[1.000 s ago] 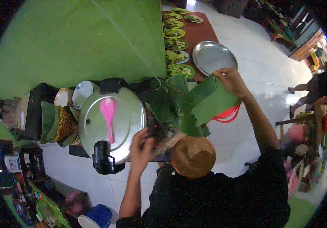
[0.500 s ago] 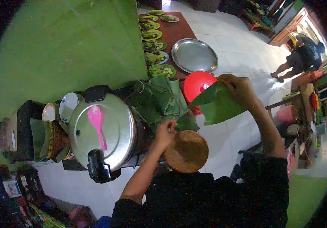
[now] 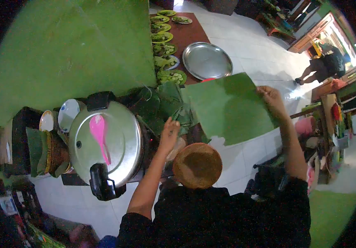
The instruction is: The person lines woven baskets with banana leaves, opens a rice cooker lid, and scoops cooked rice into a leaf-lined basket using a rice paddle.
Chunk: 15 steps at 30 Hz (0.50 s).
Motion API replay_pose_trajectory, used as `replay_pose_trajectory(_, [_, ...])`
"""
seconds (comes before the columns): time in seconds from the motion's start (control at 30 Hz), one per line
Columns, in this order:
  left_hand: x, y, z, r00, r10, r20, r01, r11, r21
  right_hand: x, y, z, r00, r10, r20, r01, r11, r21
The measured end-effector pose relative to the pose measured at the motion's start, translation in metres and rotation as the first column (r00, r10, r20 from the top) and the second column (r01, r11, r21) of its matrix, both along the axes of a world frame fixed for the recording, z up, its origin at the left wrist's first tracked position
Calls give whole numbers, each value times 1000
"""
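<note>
A large piece of banana leaf (image 3: pixel 229 107) is spread out in the air, its right edge pinched in the fingers of my right hand (image 3: pixel 272 99). My left hand (image 3: pixel 169 133) is off that sheet, beside a folded pile of banana leaves (image 3: pixel 167 103); its fingers look slightly bent and apart, with nothing seen in them. Just below the leaf, close to my body, is a round brown bowl or basket (image 3: pixel 198 166). To the left of my left hand stands a big metal pot (image 3: pixel 124 124) with black handles, and a pink rice paddle (image 3: pixel 98 130) lies on its lid.
Several plates of greens (image 3: pixel 172 77) line the brown table (image 3: pixel 194 31) along the green wall, by a round metal tray (image 3: pixel 207 60). A red item (image 3: pixel 208 79) peeks out behind the leaf. Bowls (image 3: pixel 71 112) and a woven basket (image 3: pixel 53 153) stand left. A person (image 3: pixel 327 64) bends near the doorway.
The banana leaf has opened from a narrow, slanted strip into a broad sheet, covering most of the red lid. My left hand has come away from it, leftward and slightly up.
</note>
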State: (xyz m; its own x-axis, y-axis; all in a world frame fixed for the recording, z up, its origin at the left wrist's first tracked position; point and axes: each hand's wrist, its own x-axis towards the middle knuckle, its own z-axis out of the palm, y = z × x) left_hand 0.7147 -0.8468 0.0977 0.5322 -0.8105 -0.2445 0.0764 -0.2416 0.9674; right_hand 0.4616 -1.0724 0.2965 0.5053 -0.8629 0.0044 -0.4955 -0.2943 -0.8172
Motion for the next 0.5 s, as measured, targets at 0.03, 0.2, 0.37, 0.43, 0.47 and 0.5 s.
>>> replay_pose_trajectory(0.03, [0,0,22,891,-41,-453,29,999,-34,11,20,-2,998,-51,26,48,991,126])
replay_pose_trajectory(0.2, [1,21,50,661,-163,-732,13,979,-205,23,60,-53,997,-71,12,63,946,318])
replay_pose_trajectory(0.37, [-1,34,36,941,170,-294,-154,985,78,29,62,-64,997,-77,29,74,992,100])
replay_pose_trajectory(0.43, [-3,41,46,860,132,-492,-107,991,78,40,78,-41,996,-82,32,85,990,-110])
replay_pose_trajectory(0.47, [-5,44,49,804,114,-584,-87,993,73,46,88,-33,1000,4,19,1,965,-264])
replay_pose_trajectory(0.5, [-10,49,36,757,97,-646,-94,995,40,51,101,-28,996,89,-6,-83,908,-410])
